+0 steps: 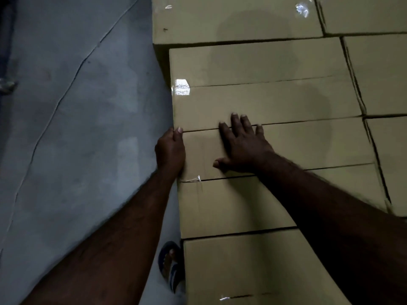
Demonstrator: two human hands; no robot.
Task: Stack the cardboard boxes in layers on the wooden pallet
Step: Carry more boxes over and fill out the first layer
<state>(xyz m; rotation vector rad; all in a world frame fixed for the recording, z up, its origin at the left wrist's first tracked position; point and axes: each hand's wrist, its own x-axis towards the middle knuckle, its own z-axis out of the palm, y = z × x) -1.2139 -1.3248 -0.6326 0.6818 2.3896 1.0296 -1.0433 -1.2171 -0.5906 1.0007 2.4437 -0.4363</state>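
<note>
Two hands on one box [308, 146] of the top layer, no clamping grip: left hand [170, 150] flat against its outer end, right hand [242, 148] spread palm-down on its lid; judged squaring-up step, next an inward push flush with neighbouring boxes [264, 102]; pallet out of view.
</note>
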